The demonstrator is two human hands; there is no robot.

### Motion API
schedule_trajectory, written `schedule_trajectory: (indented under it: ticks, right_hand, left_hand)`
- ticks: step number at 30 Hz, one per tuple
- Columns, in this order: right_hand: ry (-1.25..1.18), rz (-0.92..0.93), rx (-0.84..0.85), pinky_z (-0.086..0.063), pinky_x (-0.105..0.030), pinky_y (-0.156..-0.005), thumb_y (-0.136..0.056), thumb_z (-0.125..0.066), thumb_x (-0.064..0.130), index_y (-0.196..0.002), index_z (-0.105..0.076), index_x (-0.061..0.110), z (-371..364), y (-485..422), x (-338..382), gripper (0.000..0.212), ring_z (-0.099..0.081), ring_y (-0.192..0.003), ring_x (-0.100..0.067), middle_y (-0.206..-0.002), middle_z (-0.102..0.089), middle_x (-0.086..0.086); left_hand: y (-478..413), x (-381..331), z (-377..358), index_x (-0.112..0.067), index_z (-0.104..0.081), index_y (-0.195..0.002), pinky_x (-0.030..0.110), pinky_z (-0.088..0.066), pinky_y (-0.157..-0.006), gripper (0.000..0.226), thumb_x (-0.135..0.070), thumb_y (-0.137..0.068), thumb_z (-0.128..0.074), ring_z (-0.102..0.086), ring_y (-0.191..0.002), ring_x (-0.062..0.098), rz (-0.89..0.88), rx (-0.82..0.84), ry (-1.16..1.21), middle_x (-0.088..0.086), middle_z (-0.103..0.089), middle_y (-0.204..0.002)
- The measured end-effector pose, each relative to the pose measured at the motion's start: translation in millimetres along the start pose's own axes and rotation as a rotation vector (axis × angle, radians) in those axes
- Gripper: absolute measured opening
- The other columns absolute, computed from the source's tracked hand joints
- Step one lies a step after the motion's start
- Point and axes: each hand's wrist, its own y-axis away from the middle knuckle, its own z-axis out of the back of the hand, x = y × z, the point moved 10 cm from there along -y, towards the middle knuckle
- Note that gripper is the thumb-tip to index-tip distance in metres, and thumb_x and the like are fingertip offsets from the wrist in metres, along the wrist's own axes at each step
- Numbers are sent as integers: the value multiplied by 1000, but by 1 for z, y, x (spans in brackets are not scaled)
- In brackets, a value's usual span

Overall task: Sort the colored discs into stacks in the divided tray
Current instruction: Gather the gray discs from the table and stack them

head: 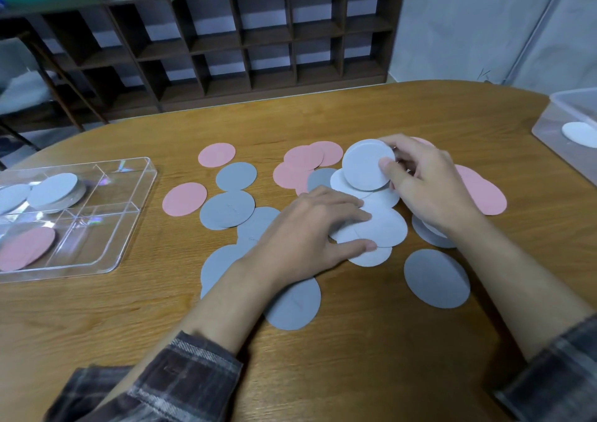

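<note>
Pink, grey and white discs lie scattered across the middle of the wooden table (355,341). My right hand (426,185) grips a small stack of white discs (365,164), lifted and tilted above the pile. My left hand (310,231) lies flat with straight fingers pressing on loose white discs (384,224). Grey discs (226,210) spread to the left and front, and pink discs (305,160) sit behind. The clear divided tray (106,253) stands at the left; it holds a white stack (55,190) in a far compartment and pink discs (27,247) in a near one.
A clear plastic bin (562,114) with a white disc (580,134) inside stands at the table's right edge. A dark wooden shelf unit (226,43) runs behind the table. The table's rounded far edge curves close behind the pink discs.
</note>
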Motion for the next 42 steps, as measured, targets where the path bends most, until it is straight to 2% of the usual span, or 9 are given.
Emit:
schedule_trajectory:
  ticks: [6, 11, 16, 19, 25, 28, 32, 36, 42]
  right_hand:
    - [-3, 11, 16, -53, -51, -75, -101, -53, 14, -118, -68, 34, -4, 1, 0, 30, -61, -77, -25, -92, -71, 1]
    - [-59, -14, 16, -51, -43, -76, -102, -52, 15, -116, -70, 36, -5, 1, -1, 31, -59, -76, -16, -82, -66, 12]
    - [-108, -28, 32, -48, -41, -73, -103, -49, 15, -112, -72, 38, -10, 2, 0, 34, -56, -72, -16, -74, -64, 14]
    - [-144, -27, 60, -45, -40, -72, -104, -46, 14, -110, -73, 38, -15, 4, 2, 37, -55, -70, -16, -73, -62, 10]
    - [-79, 24, 145, -50, -51, -78, -107, -44, 19, -115, -72, 40, -25, 8, 10, 36, -59, -75, -20, -74, -62, -6]
    - [-48, 58, 176, -53, -50, -77, -106, -50, 29, -122, -70, 39, -28, 10, 15, 27, -62, -82, -17, -87, -68, 6]
    - [25, 89, 194, -53, -32, -74, -104, -56, 29, -128, -68, 38, -31, 10, 16, 28, -64, -92, -12, -102, -72, 11]
    - [74, 95, 187, -45, -17, -69, -105, -54, 27, -129, -68, 35, -29, 9, 14, 28, -61, -93, -8, -102, -71, 12]
    - [45, 26, 69, -50, -39, -76, -103, -56, 22, -118, -71, 31, -15, 4, 2, 24, -62, -81, -19, -89, -71, 3]
  left_hand:
    - [0, -4, 9, -19, -75, -110, 42, -52, -86, 35, -49, -100, -62, -62, -107, 17, -53, -73, -38, -7, -72, -114]
    - [2, -4, 30, -13, -71, -110, 41, -53, -77, 22, -25, -109, -53, -65, -92, 20, -49, -250, -63, -2, -73, -98]
    - [7, 18, 46, -13, -75, -100, 32, -55, -74, 9, -11, -97, -67, -67, -77, 9, 146, -414, 136, -6, -73, -83]
    - [12, 34, 49, -19, -74, -111, 23, -56, -74, 20, -12, -92, -72, -67, -73, 11, 291, -451, 232, -5, -72, -76]
    - [13, 39, 52, -27, -78, -114, 17, -53, -73, 25, -18, -91, -75, -67, -69, 5, 349, -457, 193, -8, -72, -72]
    - [14, 41, 51, -23, -79, -105, 19, -54, -71, 15, -20, -90, -77, -68, -68, 6, 374, -462, 219, -8, -72, -71]
    - [14, 44, 50, -18, -76, -96, 18, -53, -66, 10, -25, -90, -80, -67, -65, 8, 404, -458, 229, -7, -72, -69]
    - [14, 41, 47, -21, -68, -107, 36, -55, -68, 23, -34, -91, -78, -63, -64, 9, 408, -427, 183, -10, -65, -65]
    - [4, 24, 33, -25, -71, -95, 22, -44, -63, 24, -44, -85, -82, -57, -69, 9, 245, -224, 209, -9, -61, -73]
